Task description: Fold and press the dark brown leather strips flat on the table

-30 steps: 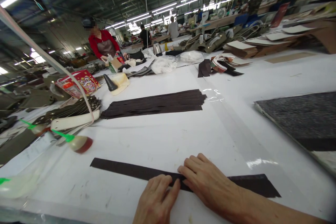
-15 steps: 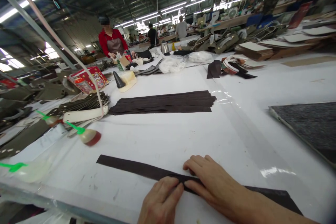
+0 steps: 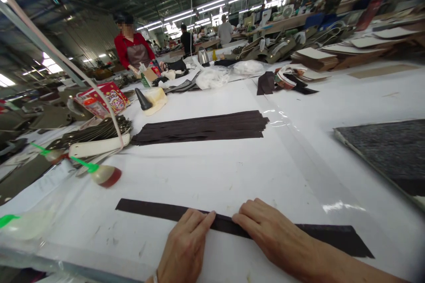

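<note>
A long dark brown strip [image 3: 149, 209] lies flat across the white table [image 3: 212, 168] near its front edge. My left hand [image 3: 186, 245] rests on the strip's near edge with fingers stretched out and together, pressing down. My right hand [image 3: 265, 230] lies just to the right, fingers flat on the same strip. Neither hand grips anything. Farther back lies a stack of similar dark strips [image 3: 202, 127].
Glue bottles with green nozzles [image 3: 99, 173] lie at the left beside a cream handle [image 3: 96, 147] and a pile of olive straps. A dark grey mat [image 3: 388, 148] sits at the right. A person in red [image 3: 131, 51] works at the far end.
My left hand has slid left along the strip, so the hands are now slightly apart. The view shifted a little.
</note>
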`<action>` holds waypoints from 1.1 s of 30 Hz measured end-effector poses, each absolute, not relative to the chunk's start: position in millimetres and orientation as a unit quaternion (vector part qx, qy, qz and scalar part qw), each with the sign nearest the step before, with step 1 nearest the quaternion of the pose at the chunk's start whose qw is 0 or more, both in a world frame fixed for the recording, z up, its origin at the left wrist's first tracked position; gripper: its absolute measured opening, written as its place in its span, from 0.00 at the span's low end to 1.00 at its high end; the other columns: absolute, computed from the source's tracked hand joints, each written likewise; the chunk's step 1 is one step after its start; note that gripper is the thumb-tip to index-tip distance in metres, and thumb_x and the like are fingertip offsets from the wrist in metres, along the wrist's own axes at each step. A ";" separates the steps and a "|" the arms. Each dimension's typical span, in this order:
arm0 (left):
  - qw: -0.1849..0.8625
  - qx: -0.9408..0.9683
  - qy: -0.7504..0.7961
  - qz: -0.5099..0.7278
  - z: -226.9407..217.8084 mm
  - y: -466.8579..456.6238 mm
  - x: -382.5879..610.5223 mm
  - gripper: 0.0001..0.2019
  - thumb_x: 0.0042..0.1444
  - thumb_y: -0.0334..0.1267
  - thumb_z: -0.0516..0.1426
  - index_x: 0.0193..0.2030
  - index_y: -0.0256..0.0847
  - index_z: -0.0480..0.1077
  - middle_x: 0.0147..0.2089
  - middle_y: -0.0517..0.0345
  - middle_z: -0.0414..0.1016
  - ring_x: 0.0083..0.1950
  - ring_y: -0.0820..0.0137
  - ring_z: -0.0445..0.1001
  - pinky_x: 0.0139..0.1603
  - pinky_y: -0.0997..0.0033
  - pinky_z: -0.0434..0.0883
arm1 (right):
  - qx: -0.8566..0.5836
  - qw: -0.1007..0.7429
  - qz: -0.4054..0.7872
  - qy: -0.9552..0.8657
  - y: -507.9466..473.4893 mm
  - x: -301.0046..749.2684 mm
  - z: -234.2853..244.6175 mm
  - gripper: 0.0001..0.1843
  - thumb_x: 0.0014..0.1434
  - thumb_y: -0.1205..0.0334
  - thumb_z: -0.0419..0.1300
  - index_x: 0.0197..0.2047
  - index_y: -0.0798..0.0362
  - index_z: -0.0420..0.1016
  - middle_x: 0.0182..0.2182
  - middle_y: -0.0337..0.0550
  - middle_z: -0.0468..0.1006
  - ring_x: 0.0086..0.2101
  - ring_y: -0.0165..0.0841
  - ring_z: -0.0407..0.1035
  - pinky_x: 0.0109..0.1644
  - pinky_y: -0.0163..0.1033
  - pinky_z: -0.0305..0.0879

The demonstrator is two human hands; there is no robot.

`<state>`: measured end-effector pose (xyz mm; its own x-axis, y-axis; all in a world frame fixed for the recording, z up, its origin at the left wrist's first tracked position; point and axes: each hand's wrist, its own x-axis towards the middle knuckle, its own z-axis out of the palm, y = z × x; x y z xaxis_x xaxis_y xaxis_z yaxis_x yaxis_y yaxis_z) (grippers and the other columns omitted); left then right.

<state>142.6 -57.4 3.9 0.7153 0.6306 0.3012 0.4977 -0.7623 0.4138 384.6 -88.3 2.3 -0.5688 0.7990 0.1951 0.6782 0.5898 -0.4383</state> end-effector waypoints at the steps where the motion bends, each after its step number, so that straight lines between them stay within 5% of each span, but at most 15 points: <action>1: 0.157 0.913 0.308 0.217 4.2 -57.0 141.7 0.23 0.60 0.22 0.45 0.61 0.35 0.61 0.42 0.49 0.71 0.43 0.64 0.69 0.43 0.63 0.73 | -0.422 0.185 0.159 -0.873 -88.8 386.7 2.1 0.15 0.59 0.81 0.52 0.44 0.54 0.67 0.37 0.41 0.69 0.36 0.36 0.62 0.43 0.42 0.59; 19: 0.085 0.944 0.279 0.155 12.4 -51.4 144.1 0.25 0.58 0.23 0.44 0.61 0.37 0.63 0.40 0.50 0.71 0.39 0.64 0.69 0.38 0.63 0.75 | -0.379 0.181 0.037 -0.907 -94.4 405.0 3.8 0.14 0.63 0.76 0.48 0.48 0.59 0.68 0.33 0.43 0.68 0.34 0.35 0.63 0.46 0.45 0.60; 25: -0.008 0.949 0.255 0.186 3.5 -51.1 144.6 0.25 0.55 0.20 0.44 0.58 0.35 0.66 0.52 0.47 0.69 0.50 0.63 0.68 0.48 0.63 0.72 | -0.378 0.155 0.025 -0.913 -98.9 416.4 7.7 0.16 0.62 0.76 0.48 0.51 0.59 0.67 0.34 0.44 0.68 0.34 0.36 0.62 0.46 0.45 0.60; 33: -0.029 0.968 0.216 0.125 2.6 -46.3 144.7 0.28 0.56 0.21 0.43 0.63 0.36 0.60 0.48 0.50 0.72 0.47 0.63 0.68 0.48 0.65 0.71 | -0.362 0.141 0.001 -0.921 -102.7 432.6 17.3 0.14 0.64 0.75 0.47 0.49 0.61 0.68 0.32 0.44 0.67 0.31 0.34 0.60 0.39 0.41 0.60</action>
<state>144.7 -46.3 2.6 0.8754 0.4106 0.2550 0.4250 -0.9052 -0.0016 432.6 -102.7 17.3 -0.6978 0.6681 0.2583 0.6675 0.7374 -0.1039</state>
